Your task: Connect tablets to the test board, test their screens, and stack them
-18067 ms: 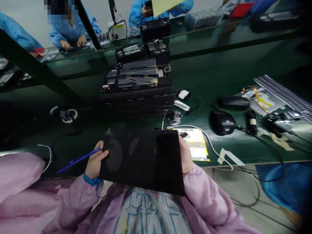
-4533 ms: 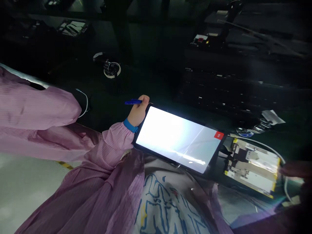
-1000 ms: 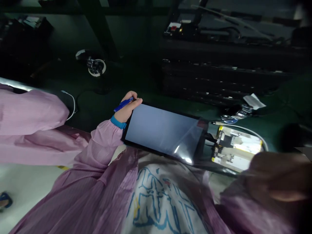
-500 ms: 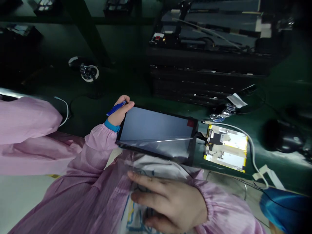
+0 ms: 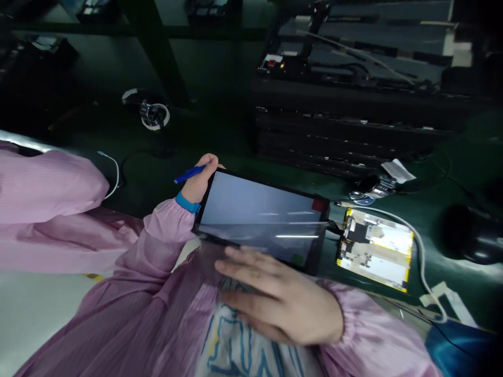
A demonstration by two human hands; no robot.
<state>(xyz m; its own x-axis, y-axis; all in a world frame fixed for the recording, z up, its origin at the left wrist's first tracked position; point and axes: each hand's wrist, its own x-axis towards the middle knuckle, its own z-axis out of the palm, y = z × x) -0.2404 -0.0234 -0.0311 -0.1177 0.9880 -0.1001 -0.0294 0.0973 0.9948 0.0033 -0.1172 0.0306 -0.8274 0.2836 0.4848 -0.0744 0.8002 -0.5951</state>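
Note:
A black-framed tablet screen (image 5: 267, 209) lies tilted at the bench edge, its display lit grey with a small red block in the upper right corner and a green patch below. My left hand (image 5: 202, 178) grips its left edge, a blue pen (image 5: 190, 174) tucked in the same fingers. Over the lower part of the glass runs a straight bright line, like the edge of clear film. My right hand (image 5: 279, 293), blurred, hovers by the screen's lower edge with fingers stretched out; its thumb is hidden. A dark ribbon cable (image 5: 334, 226) joins the screen to a board with white battery packs (image 5: 375, 248).
Stacked black panels (image 5: 353, 110) stand behind the screen. A white cable (image 5: 420, 251) curves around the battery board. To the right sits a black rounded object (image 5: 471, 233). Another person's pink sleeve (image 5: 51, 183) is at the left. A round stand base (image 5: 155, 116) is on the bench.
My right hand has moved up to the screen's lower edge, its fingers closer together. A green patch now shows on the display. The whole view has shifted slightly; my left hand keeps its hold.

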